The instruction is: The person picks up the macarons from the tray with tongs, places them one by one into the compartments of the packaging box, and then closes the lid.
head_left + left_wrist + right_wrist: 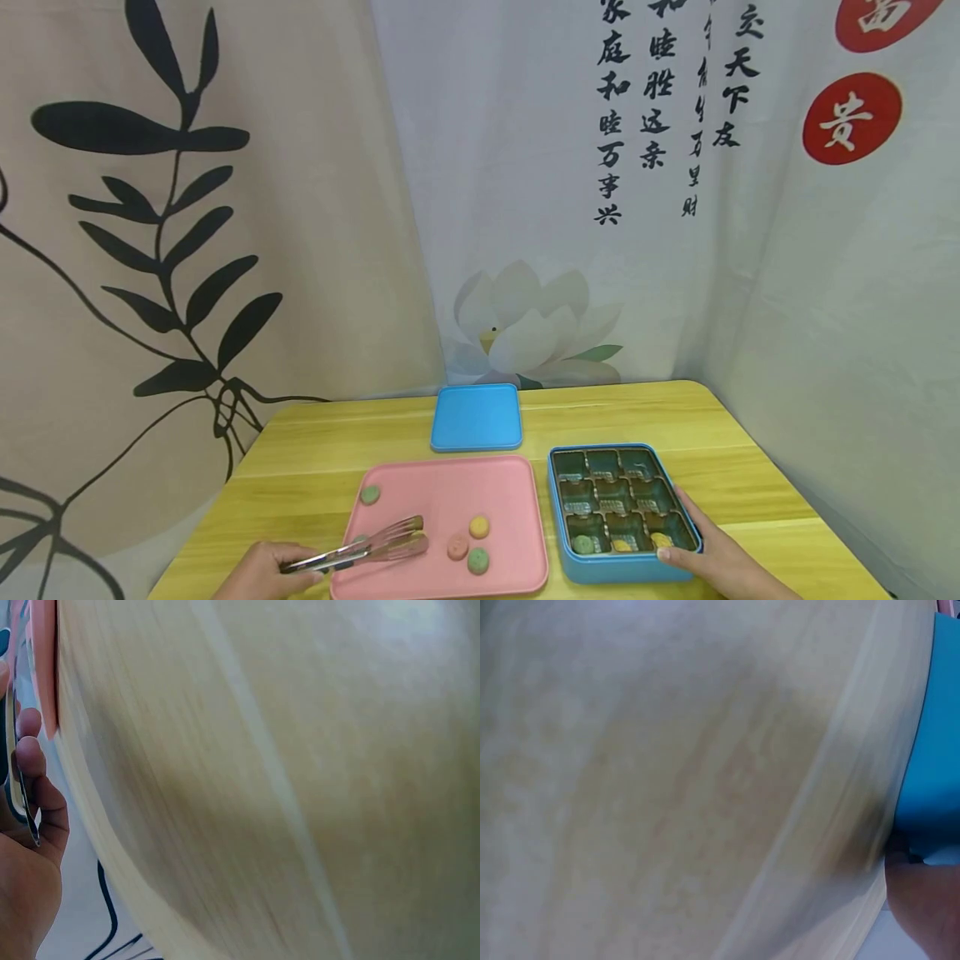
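My left hand point(268, 569) holds metal tongs point(367, 553) over the left part of a pink tray point(442, 483). The tong tips stand apart, with no piece visible between them. Round, biscuit-like pieces lie on the tray: a yellow one point(479, 526), a pink one point(457, 547), a green one point(477, 561) and another green one point(370, 494) near the far left corner. One more green piece is partly hidden behind the tongs. With my right hand point(712, 558) I grip the right front corner of a blue box point(615, 570). Its front compartments hold one green and two yellow pieces.
Behind the pink tray lies a blue lid-like tray point(477, 418). The box's dark divided insert point(613, 495) has three rows of compartments. All stand on a yellow wood-grain table point(315, 458), with printed curtains point(525, 208) behind. Cables point(109, 915) show below the table edge.
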`<state>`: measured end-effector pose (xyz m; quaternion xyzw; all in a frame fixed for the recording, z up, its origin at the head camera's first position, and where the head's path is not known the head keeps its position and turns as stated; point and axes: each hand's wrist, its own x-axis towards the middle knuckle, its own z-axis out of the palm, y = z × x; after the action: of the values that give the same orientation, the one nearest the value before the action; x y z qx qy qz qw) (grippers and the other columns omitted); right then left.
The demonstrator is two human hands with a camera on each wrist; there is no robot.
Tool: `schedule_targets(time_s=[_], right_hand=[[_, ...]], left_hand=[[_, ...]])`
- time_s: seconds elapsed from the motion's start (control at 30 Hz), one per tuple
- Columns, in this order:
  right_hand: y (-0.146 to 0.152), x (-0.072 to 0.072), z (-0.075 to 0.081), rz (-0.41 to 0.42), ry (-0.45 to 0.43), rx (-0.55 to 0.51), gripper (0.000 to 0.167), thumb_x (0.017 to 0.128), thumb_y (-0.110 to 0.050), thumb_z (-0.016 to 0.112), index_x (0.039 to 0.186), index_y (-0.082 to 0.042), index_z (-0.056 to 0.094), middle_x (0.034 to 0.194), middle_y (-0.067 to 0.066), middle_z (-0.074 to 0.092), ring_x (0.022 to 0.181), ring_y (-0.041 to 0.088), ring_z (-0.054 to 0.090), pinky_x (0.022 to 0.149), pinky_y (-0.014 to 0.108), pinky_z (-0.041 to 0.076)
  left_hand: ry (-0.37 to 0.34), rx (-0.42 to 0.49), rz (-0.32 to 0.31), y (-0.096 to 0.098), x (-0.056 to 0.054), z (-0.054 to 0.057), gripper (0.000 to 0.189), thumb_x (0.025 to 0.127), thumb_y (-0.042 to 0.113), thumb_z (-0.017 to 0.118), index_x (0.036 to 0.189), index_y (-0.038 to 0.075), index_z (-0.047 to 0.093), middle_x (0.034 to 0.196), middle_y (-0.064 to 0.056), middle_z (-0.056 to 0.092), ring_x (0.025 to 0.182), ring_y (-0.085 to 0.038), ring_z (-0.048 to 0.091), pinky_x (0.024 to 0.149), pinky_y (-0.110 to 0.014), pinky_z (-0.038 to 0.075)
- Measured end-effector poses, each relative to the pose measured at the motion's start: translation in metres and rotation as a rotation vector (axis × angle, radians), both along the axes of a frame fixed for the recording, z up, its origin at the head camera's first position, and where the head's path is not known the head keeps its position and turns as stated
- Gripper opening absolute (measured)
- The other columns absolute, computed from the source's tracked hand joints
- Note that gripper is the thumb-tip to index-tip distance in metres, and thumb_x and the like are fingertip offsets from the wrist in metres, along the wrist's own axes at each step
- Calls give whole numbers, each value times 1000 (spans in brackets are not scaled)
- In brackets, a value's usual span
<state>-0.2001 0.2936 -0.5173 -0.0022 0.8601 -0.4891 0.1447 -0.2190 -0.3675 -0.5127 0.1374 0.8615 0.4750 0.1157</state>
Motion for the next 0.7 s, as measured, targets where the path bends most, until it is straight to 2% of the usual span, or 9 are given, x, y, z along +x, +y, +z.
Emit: schedule_targets(time_s=[0.4,0.7], right_hand=[[2,-3,1,8,-30,-9,102,96,-41,64,157,-5,-8,156,37,-5,136,63,-1,96,77,22],[0,-1,1,0,-14,1,101,95,-39,65,158,-5,-6,156,37,-3,136,63,0,95,78,23]], left_hand=[[0,-45,42,2,1,2,23,87,23,77,96,3,79,82,-8,72,65,-13,55,57,-25,44],[5,-74,64,3,1,3,20,85,24,78,92,6,80,72,-5,67,58,-10,47,52,-23,37]])
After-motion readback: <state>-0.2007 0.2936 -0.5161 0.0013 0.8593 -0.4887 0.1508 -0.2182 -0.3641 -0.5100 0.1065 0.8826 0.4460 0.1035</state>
